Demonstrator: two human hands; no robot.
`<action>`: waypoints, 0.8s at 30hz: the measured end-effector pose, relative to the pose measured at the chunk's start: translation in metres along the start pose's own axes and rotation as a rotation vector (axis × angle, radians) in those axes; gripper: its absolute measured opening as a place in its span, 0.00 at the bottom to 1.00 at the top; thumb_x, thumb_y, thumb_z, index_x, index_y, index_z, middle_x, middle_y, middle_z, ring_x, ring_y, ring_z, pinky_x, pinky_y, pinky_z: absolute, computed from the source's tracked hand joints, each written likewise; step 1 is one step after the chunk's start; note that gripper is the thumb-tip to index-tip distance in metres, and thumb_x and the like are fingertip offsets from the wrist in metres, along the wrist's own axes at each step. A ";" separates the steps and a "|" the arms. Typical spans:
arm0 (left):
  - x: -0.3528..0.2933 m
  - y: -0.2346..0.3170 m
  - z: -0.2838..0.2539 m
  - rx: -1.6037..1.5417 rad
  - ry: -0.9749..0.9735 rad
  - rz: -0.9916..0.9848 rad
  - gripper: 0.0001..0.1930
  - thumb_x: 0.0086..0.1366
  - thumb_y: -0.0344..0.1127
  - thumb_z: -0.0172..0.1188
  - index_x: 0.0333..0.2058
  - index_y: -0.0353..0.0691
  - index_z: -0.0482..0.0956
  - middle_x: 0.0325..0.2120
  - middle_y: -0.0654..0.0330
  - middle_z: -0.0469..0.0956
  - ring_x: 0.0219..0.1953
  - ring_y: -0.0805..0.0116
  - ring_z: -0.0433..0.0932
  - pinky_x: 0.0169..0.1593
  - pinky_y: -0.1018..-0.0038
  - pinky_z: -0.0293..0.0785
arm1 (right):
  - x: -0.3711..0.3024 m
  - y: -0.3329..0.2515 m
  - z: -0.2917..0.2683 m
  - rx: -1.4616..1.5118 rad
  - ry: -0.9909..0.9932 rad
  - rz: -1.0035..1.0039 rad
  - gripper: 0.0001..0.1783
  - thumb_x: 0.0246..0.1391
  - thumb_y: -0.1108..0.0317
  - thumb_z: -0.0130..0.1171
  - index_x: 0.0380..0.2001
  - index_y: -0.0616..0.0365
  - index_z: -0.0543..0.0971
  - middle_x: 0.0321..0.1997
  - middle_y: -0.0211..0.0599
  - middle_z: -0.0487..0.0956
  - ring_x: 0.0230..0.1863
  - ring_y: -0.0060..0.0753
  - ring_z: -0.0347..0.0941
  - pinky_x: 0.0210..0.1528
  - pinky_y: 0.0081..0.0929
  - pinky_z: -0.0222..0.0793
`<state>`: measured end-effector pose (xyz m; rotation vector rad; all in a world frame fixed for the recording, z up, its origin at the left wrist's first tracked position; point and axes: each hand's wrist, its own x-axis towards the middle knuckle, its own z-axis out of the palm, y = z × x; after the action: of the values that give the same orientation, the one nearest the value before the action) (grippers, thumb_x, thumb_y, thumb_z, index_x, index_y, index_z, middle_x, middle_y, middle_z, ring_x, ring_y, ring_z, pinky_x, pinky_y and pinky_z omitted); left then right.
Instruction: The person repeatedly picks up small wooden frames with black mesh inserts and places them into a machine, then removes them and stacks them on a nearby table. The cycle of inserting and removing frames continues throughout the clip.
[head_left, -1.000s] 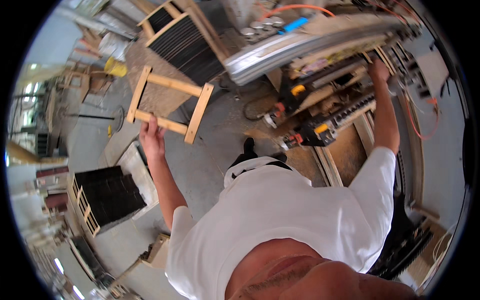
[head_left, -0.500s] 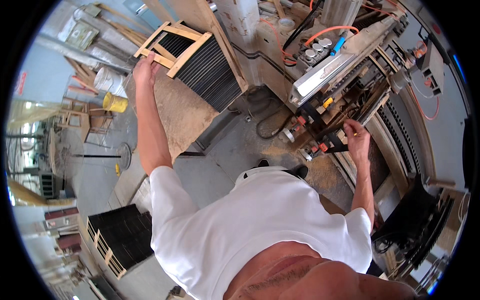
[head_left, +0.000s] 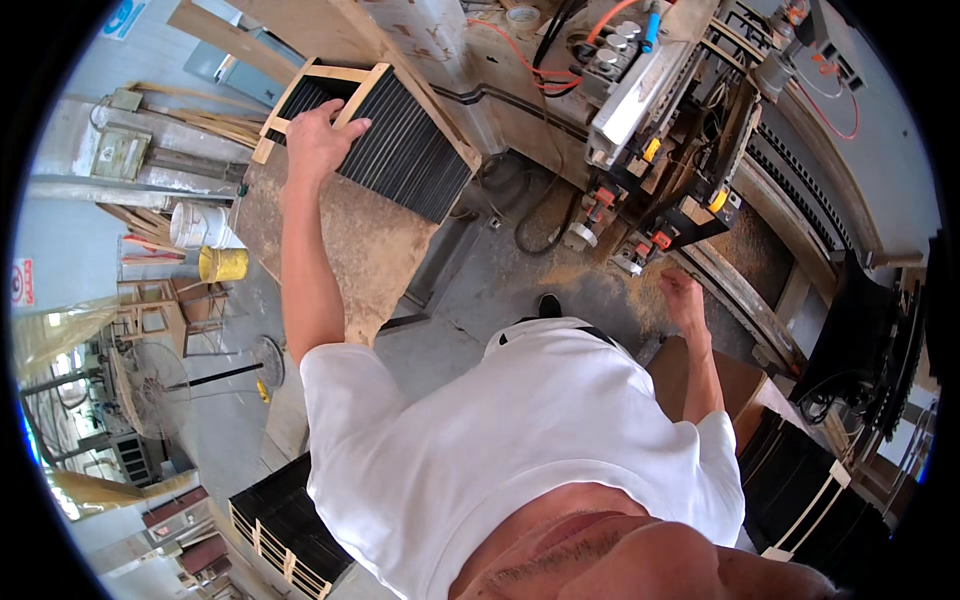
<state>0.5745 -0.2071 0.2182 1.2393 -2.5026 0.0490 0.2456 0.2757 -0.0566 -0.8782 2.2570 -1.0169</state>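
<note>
My left hand (head_left: 315, 148) reaches over a stack of black slat-like pieces (head_left: 415, 150) at the upper left. Its thumb and forefinger are apart, and it rests on a light wooden frame (head_left: 364, 92) lying on top of the stack; the other fingertips are partly hidden. The stack stands on a worn brown board (head_left: 370, 235). My right hand (head_left: 682, 298) hangs in front of a machine with orange-red clamps (head_left: 655, 243), apart from it. Its fingers are loosely curled, and nothing shows in them.
A metal rail (head_left: 645, 95) crosses the machine at the upper right. White and yellow buckets (head_left: 222, 264) and a floor fan (head_left: 150, 390) stand at the left. More black stacks with wooden frames (head_left: 280, 535) lie at the lower left and lower right. Sawdust covers part of the floor.
My left hand has moved inward over the stack, and the wooden frame no longer sticks out as far. My right hand has drawn back from the machine towards my body.
</note>
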 end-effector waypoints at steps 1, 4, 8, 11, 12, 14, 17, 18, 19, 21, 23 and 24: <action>0.004 0.000 0.003 -0.046 -0.067 -0.084 0.28 0.50 0.47 0.69 0.46 0.36 0.80 0.40 0.47 0.81 0.43 0.52 0.80 0.49 0.63 0.73 | -0.001 0.006 0.002 -0.038 0.012 -0.008 0.11 0.53 0.71 0.58 0.40 0.64 0.80 0.33 0.44 0.83 0.37 0.31 0.81 0.41 0.27 0.74; 0.012 -0.014 0.011 -0.168 -0.092 -0.122 0.27 0.50 0.44 0.70 0.47 0.36 0.79 0.41 0.47 0.81 0.44 0.53 0.80 0.49 0.65 0.74 | -0.013 0.029 0.000 -0.102 0.051 0.009 0.11 0.52 0.70 0.58 0.39 0.60 0.81 0.32 0.45 0.83 0.37 0.36 0.81 0.40 0.29 0.74; 0.015 -0.026 0.016 -0.185 -0.058 -0.108 0.28 0.50 0.42 0.70 0.50 0.36 0.78 0.42 0.49 0.81 0.46 0.56 0.80 0.51 0.67 0.73 | -0.044 0.053 -0.016 -0.149 0.140 0.026 0.12 0.51 0.66 0.58 0.39 0.54 0.82 0.31 0.48 0.82 0.35 0.49 0.80 0.37 0.37 0.73; 0.013 -0.027 0.029 -0.019 0.185 0.037 0.38 0.51 0.48 0.70 0.57 0.32 0.70 0.52 0.45 0.74 0.55 0.52 0.73 0.58 0.64 0.68 | -0.078 0.063 -0.047 -0.130 0.205 0.057 0.12 0.52 0.66 0.57 0.40 0.55 0.80 0.31 0.47 0.81 0.35 0.52 0.79 0.37 0.40 0.73; 0.003 0.015 0.021 -0.040 0.248 -0.027 0.38 0.51 0.50 0.69 0.56 0.31 0.70 0.54 0.44 0.73 0.57 0.50 0.72 0.60 0.62 0.66 | -0.093 0.058 -0.065 -0.153 0.249 0.061 0.12 0.53 0.66 0.57 0.41 0.55 0.80 0.33 0.48 0.81 0.37 0.53 0.78 0.38 0.40 0.73; -0.013 0.014 0.027 -0.155 0.392 -0.122 0.31 0.57 0.46 0.65 0.53 0.30 0.73 0.52 0.44 0.74 0.56 0.51 0.73 0.59 0.62 0.67 | -0.115 0.037 -0.099 -0.174 0.340 0.010 0.13 0.53 0.67 0.57 0.41 0.58 0.79 0.39 0.49 0.80 0.41 0.52 0.77 0.42 0.39 0.72; -0.066 0.078 0.053 -0.411 0.752 0.009 0.12 0.65 0.31 0.60 0.43 0.28 0.78 0.39 0.48 0.81 0.40 0.62 0.81 0.46 0.69 0.77 | -0.159 0.011 -0.164 -0.283 0.603 -0.150 0.13 0.50 0.69 0.61 0.41 0.56 0.79 0.41 0.44 0.80 0.45 0.51 0.75 0.46 0.39 0.72; -0.092 0.126 0.059 -0.546 0.734 0.008 0.09 0.65 0.31 0.59 0.37 0.30 0.80 0.35 0.51 0.81 0.37 0.63 0.80 0.44 0.70 0.76 | -0.177 0.009 -0.187 -0.371 0.674 -0.151 0.13 0.48 0.70 0.63 0.40 0.56 0.79 0.41 0.41 0.80 0.46 0.50 0.74 0.47 0.39 0.71; -0.116 0.156 0.072 -0.598 0.634 0.075 0.07 0.65 0.30 0.58 0.36 0.31 0.79 0.34 0.53 0.81 0.36 0.64 0.79 0.44 0.70 0.76 | -0.195 0.000 -0.211 -0.421 0.799 -0.206 0.14 0.47 0.70 0.64 0.40 0.55 0.79 0.42 0.40 0.80 0.46 0.48 0.75 0.48 0.39 0.70; -0.165 0.216 0.113 -0.717 0.451 0.235 0.06 0.66 0.29 0.56 0.33 0.32 0.79 0.32 0.56 0.80 0.34 0.65 0.78 0.42 0.71 0.75 | -0.236 -0.004 -0.253 -0.640 0.947 -0.154 0.15 0.46 0.71 0.65 0.40 0.55 0.80 0.46 0.39 0.80 0.49 0.45 0.74 0.51 0.38 0.69; -0.213 0.276 0.157 -0.974 0.161 0.224 0.05 0.65 0.27 0.55 0.35 0.33 0.79 0.32 0.59 0.80 0.35 0.69 0.78 0.43 0.73 0.75 | -0.272 -0.004 -0.281 -0.804 1.052 -0.010 0.15 0.46 0.69 0.65 0.40 0.54 0.80 0.49 0.38 0.79 0.52 0.44 0.72 0.53 0.38 0.67; -0.235 0.310 0.170 -1.115 -0.007 0.080 0.06 0.65 0.27 0.56 0.39 0.32 0.79 0.33 0.59 0.80 0.36 0.71 0.79 0.44 0.75 0.75 | -0.289 -0.004 -0.292 -0.870 1.091 0.082 0.15 0.46 0.69 0.65 0.41 0.53 0.80 0.50 0.38 0.78 0.53 0.44 0.72 0.54 0.38 0.67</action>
<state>0.4156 0.1332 0.0206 0.6283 -1.9824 -1.1448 0.2439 0.6173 0.1709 -0.5291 3.7691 -0.4336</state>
